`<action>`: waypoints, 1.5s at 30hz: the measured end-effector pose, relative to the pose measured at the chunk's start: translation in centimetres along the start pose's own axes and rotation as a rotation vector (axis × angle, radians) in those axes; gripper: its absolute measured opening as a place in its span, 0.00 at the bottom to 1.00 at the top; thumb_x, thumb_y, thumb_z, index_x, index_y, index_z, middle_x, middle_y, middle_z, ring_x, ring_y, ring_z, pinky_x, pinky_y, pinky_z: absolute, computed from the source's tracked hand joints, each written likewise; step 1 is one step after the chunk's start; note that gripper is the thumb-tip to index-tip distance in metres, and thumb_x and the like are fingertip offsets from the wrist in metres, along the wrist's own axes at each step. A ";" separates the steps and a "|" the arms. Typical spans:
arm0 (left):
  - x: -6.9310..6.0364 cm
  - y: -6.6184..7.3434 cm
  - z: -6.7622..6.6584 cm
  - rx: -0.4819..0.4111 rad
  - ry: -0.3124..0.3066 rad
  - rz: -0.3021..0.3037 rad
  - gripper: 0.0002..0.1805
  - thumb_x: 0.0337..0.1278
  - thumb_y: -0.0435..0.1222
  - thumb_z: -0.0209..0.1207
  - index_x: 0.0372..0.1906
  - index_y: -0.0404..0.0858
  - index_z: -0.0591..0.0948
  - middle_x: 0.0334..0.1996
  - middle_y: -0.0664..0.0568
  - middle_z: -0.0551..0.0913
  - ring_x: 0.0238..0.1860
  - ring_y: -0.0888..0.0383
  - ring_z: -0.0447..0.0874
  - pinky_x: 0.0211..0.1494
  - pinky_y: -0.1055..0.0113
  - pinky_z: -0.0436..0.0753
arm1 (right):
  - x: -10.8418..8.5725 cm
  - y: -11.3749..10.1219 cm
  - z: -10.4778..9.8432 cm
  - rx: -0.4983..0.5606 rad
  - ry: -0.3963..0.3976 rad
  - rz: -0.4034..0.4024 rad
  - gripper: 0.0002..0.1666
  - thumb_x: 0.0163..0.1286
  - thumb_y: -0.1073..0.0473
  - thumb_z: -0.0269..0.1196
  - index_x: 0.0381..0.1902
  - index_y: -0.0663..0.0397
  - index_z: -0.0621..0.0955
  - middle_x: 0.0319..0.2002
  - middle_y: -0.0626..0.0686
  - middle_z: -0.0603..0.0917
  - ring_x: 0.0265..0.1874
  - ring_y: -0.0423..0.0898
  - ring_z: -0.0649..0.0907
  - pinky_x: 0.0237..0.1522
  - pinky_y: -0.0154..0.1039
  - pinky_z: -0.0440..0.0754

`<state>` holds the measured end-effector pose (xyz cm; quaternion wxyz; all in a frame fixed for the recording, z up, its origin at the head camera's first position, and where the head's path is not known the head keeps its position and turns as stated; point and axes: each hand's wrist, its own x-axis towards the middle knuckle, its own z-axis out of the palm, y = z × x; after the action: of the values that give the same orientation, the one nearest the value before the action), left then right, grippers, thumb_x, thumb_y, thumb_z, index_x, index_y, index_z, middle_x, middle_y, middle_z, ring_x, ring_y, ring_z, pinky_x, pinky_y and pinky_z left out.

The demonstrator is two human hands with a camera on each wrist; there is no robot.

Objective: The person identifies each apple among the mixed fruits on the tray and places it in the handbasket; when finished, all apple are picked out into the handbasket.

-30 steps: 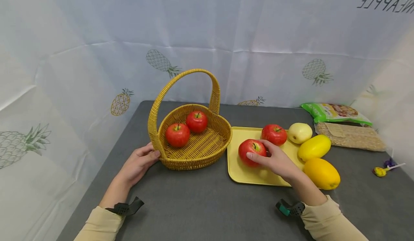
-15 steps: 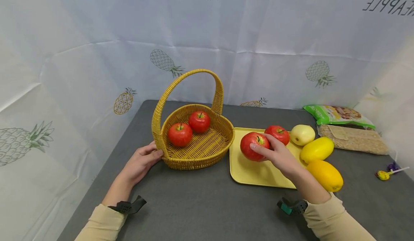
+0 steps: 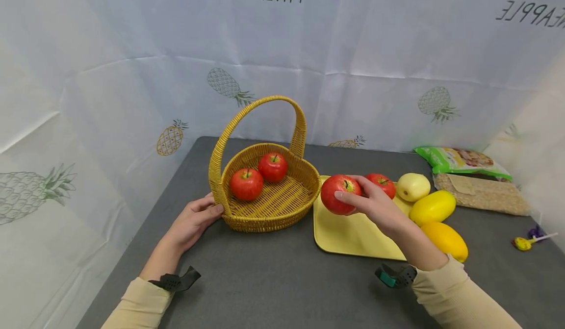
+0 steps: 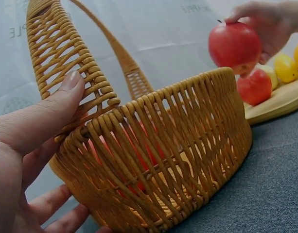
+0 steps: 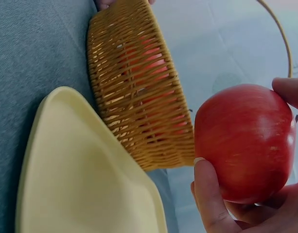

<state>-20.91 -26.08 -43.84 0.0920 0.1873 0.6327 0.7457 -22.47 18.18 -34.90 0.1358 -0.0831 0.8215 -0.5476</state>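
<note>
As the right hand (image 3: pixel 378 205) grips a red apple (image 3: pixel 337 195) and the left hand (image 3: pixel 193 223) holds the wicker basket (image 3: pixel 265 224), I'd worry that a low pass could bump its rim (image 4: pixel 178 89).

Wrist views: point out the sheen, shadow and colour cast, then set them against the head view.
Right wrist: pale sheen on the held apple, dark shadow beside the tray, table tinted blue; left wrist: table bluish too, cloth print washed out behind the basket; head: table gray, cloth print crisper, light mostly even.
</note>
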 end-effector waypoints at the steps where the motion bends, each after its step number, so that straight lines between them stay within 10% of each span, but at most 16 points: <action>1: 0.0 0.0 0.0 -0.002 0.000 -0.001 0.15 0.77 0.30 0.54 0.59 0.25 0.81 0.77 0.42 0.59 0.71 0.66 0.63 0.65 0.67 0.76 | 0.1 -0.2 0.1 0.005 -0.003 -0.001 0.42 0.72 0.42 0.66 0.74 0.55 0.66 0.62 0.61 0.75 0.57 0.57 0.75 0.52 0.46 0.81; 36: 0.2 -0.1 0.3 0.007 0.010 -0.011 0.16 0.75 0.30 0.56 0.58 0.23 0.80 0.79 0.35 0.50 0.73 0.64 0.59 0.65 0.67 0.76 | 2.9 -3.9 2.9 -0.001 -0.115 -0.072 0.36 0.69 0.42 0.69 0.67 0.52 0.73 0.57 0.56 0.80 0.56 0.54 0.78 0.56 0.53 0.80; 45: 0.1 0.1 0.1 0.006 0.012 -0.023 0.12 0.75 0.30 0.56 0.53 0.34 0.86 0.80 0.36 0.48 0.79 0.48 0.45 0.65 0.67 0.75 | 4.0 -4.7 3.7 -0.047 -0.187 -0.086 0.38 0.66 0.45 0.72 0.67 0.53 0.73 0.58 0.56 0.79 0.56 0.55 0.78 0.54 0.55 0.83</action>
<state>-20.99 -25.94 -43.75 0.0965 0.1758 0.6377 0.7437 -25.13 11.94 -32.41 0.1865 -0.1722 0.8134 -0.5235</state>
